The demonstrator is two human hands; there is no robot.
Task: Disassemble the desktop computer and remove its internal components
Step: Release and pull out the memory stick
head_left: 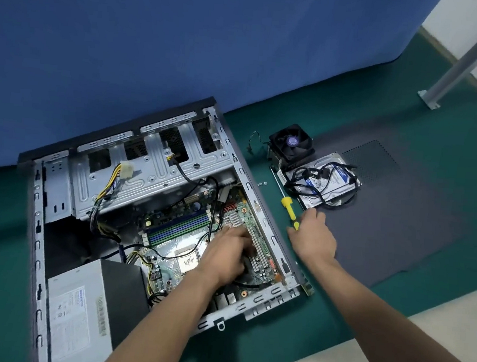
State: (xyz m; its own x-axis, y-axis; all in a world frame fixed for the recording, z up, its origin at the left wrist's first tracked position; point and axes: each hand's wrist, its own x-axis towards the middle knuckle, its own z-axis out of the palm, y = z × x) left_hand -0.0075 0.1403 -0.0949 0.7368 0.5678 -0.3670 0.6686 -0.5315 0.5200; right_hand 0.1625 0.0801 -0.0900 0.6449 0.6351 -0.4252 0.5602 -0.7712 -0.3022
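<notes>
Fingers of left hand curled down onto green printed motherboard, grip unclear, inside open grey sheet-metal computer case. Right hand outside case wall, fingers wrapped round yellow-and-black plastic screwdriver handle. Beyond those fingers: black finned cooler fan, silver hard drive under tangled black cables. Nearer than left fingers: grey boxy power supply.
</notes>
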